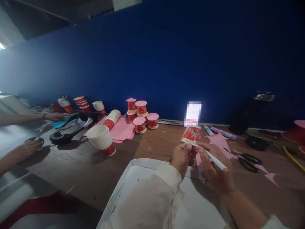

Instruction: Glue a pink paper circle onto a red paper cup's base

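My left hand [181, 159] is closed on the lower edge of a red paper cup [191, 135] with a printed figure and a pale rim. In my right hand [215, 168] is a white marker pen [218, 161], its orange end pointing back toward me. The pen's front end meets the cup's rim, close to my left fingertips; whether it touches cannot be made out. Behind the cup stands a bright, blurred phone screen [193, 111]. Below my forearms lies a shallow white box lid [143, 165]. Pink paper scraps [218, 141] lie beside my right hand.
Black-handled scissors [250, 161], markers [222, 133] and a dark bottle [245, 111] are on the right. Several pink-topped red cups [140, 122] stand at centre-left. Further left are stacked cups [101, 138], pink sheets [122, 128], headphones [64, 135] and another person's hands [28, 149] with scissors.
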### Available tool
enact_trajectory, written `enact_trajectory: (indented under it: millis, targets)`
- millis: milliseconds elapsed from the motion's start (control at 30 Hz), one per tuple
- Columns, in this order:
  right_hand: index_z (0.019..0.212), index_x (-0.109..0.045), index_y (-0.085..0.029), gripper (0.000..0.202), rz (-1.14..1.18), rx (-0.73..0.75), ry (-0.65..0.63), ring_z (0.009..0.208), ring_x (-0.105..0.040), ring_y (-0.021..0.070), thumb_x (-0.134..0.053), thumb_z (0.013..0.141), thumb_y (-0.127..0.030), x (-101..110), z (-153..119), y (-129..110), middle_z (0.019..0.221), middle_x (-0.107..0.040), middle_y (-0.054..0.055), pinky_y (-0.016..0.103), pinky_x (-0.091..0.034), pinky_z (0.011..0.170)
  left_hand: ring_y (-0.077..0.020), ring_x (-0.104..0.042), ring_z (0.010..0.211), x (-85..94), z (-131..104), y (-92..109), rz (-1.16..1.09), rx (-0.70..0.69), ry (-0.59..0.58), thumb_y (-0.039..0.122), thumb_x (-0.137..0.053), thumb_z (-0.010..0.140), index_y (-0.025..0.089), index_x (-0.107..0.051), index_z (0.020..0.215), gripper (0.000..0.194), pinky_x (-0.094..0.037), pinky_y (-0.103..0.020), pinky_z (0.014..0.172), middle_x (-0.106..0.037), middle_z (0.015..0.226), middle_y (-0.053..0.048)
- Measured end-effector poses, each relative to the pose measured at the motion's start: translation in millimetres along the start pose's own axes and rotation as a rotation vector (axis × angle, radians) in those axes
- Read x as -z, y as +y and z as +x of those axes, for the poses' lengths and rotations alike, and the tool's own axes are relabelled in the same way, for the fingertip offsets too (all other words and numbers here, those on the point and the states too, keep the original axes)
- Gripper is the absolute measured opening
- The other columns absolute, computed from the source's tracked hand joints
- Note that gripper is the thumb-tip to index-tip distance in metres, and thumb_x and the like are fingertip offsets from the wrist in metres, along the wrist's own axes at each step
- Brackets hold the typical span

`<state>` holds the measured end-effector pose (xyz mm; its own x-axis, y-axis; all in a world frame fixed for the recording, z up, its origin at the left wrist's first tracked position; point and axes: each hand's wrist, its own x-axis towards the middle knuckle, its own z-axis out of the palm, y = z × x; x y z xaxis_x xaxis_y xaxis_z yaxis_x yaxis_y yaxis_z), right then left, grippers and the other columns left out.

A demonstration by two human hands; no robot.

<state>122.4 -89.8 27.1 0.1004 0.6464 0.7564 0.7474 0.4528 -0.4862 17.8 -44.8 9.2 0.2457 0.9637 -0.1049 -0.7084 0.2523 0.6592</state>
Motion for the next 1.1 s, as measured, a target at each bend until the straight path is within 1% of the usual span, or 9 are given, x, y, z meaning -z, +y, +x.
enact_trajectory:
  millis: [133,233,400,467,567,700,833,933,1100]
  targets:
    - [0.103,-0.070,-0.022,0.027,-0.014,-0.101,0.013,0.092,-0.070,0.0265,-0.055,0.096,-0.044,-4.7,-3.0,3.4,0.098,-0.075,0.008,0.043,-0.053,0.083,-0.0081,-0.053,0.055,-2.5,-1.4,2.8,0.031,0.008,0.020,0.043,-0.094,0.053,0.013,-0.064,0.061,0.043,-0.047,-0.024,0.065,-0.056,0.057,0.002]
    - [0.098,-0.069,-0.023,0.026,-0.038,-0.132,0.040,0.087,-0.069,0.0251,-0.057,0.093,-0.046,-5.5,-3.4,4.7,0.093,-0.074,0.007,0.040,-0.053,0.078,-0.0078,-0.052,0.055,-4.1,-2.0,4.2,0.036,0.013,0.026,0.042,-0.095,0.052,0.014,-0.063,0.058,0.042,-0.046,-0.024,0.064,-0.055,0.056,0.002]
    - [0.097,-0.069,-0.024,0.025,-0.051,-0.121,0.019,0.087,-0.069,0.0246,-0.058,0.094,-0.045,-5.6,-3.0,4.6,0.092,-0.074,0.007,0.039,-0.053,0.079,-0.0089,-0.053,0.056,-4.3,-2.4,3.8,0.049,0.007,0.023,0.041,-0.094,0.053,0.014,-0.062,0.056,0.042,-0.046,-0.024,0.065,-0.052,0.052,0.003]
    - [0.097,-0.069,-0.023,0.025,-0.064,-0.104,0.022,0.087,-0.069,0.0250,-0.057,0.094,-0.045,-6.1,-2.6,4.9,0.092,-0.074,0.007,0.040,-0.052,0.079,-0.0094,-0.053,0.056,-4.2,-2.7,3.6,0.057,0.007,0.015,0.042,-0.093,0.053,0.014,-0.063,0.058,0.041,-0.046,-0.024,0.064,-0.054,0.054,0.002]
    - [0.098,-0.069,-0.023,0.024,-0.076,-0.077,0.046,0.088,-0.069,0.0251,-0.057,0.094,-0.043,-7.2,-1.9,5.8,0.093,-0.074,0.007,0.040,-0.052,0.081,-0.0094,-0.052,0.056,-4.2,-2.5,3.5,0.054,0.013,0.028,0.045,-0.095,0.048,0.014,-0.066,0.062,0.044,-0.046,-0.025,0.062,-0.059,0.058,0.000]
    - [0.097,-0.069,-0.023,0.021,-0.094,-0.047,0.054,0.085,-0.069,0.0243,-0.057,0.095,-0.040,-8.4,-2.4,6.7,0.090,-0.073,0.007,0.040,-0.051,0.080,-0.0101,-0.056,0.060,-3.3,-0.9,2.5,0.035,-0.004,0.045,0.046,-0.096,0.044,0.013,-0.069,0.066,0.047,-0.048,-0.025,0.066,-0.063,0.064,-0.001]
    - [0.098,-0.069,-0.023,0.022,-0.090,-0.029,0.038,0.085,-0.068,0.0242,-0.057,0.095,-0.041,-9.5,-3.5,7.0,0.091,-0.073,0.007,0.040,-0.050,0.080,-0.0085,-0.053,0.057,-2.6,-0.3,1.6,0.038,0.009,0.046,0.043,-0.094,0.051,0.012,-0.069,0.066,0.043,-0.046,-0.024,0.064,-0.060,0.061,0.000]
    - [0.097,-0.069,-0.022,0.024,-0.106,-0.059,0.038,0.086,-0.068,0.0253,-0.057,0.095,-0.043,-8.8,-3.5,7.3,0.091,-0.073,0.007,0.042,-0.051,0.081,-0.0094,-0.055,0.057,-4.1,-1.4,2.9,0.028,0.023,0.055,0.039,-0.093,0.057,0.012,-0.067,0.065,0.039,-0.048,-0.025,0.067,-0.059,0.060,0.000]
    - [0.094,-0.067,-0.023,0.024,-0.100,-0.129,0.072,0.085,-0.068,0.0257,-0.057,0.093,-0.044,-6.3,-3.0,7.3,0.090,-0.073,0.008,0.042,-0.052,0.079,-0.0112,-0.059,0.060,-6.9,-3.6,6.9,0.008,0.037,0.070,0.038,-0.094,0.056,0.012,-0.065,0.063,0.040,-0.052,-0.027,0.071,-0.061,0.061,-0.002]
